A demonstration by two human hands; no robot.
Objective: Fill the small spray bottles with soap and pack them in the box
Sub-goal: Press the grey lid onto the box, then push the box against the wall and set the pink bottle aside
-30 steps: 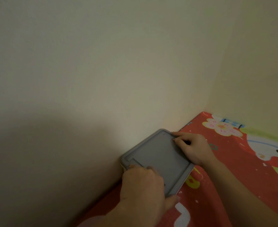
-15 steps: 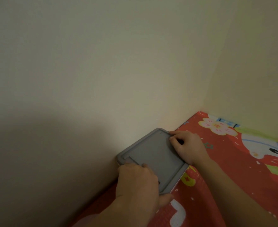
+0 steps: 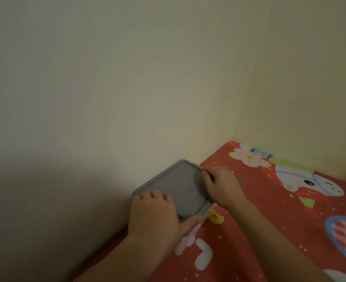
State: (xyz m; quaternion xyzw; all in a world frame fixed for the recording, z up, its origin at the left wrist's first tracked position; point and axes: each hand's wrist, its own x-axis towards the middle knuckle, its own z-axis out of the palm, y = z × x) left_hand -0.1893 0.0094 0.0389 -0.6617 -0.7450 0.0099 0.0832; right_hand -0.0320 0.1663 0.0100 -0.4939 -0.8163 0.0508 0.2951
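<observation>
grey box (image 3: 178, 186) sits shut, lid on, at the left edge of a red cartoon-print cloth (image 3: 269, 220), pushed right up against the cream wall (image 3: 127, 98). surface under the cloth is not identifiable, could be a bed or mat. no spray bottles or soap in view, so whether any are packed inside cannot be told.

left hand (image 3: 155, 218) lies palm down over the near left corner of the lid, fingers curled on top, thumb hooked along the near edge by the seam. right hand (image 3: 222, 185) is on the far right side, fingertips bunched and pinching at the lid rim near the far corner.

judged step: working the lid, either pressing it closed or prying it off; cannot tell which from this alone.

to do it well:
- keep the left hand flat as an anchor so the box does not slide along the wall or bunch the cloth.
- work the rim one corner at a time with the right fingertips, not all at once.
- if opening, lift the right side first, since the wall blocks the left side.
- if closing, press evenly round the rim until it seats.

risk: soft cloth gives under pressure, so the box may tip or skid.
</observation>
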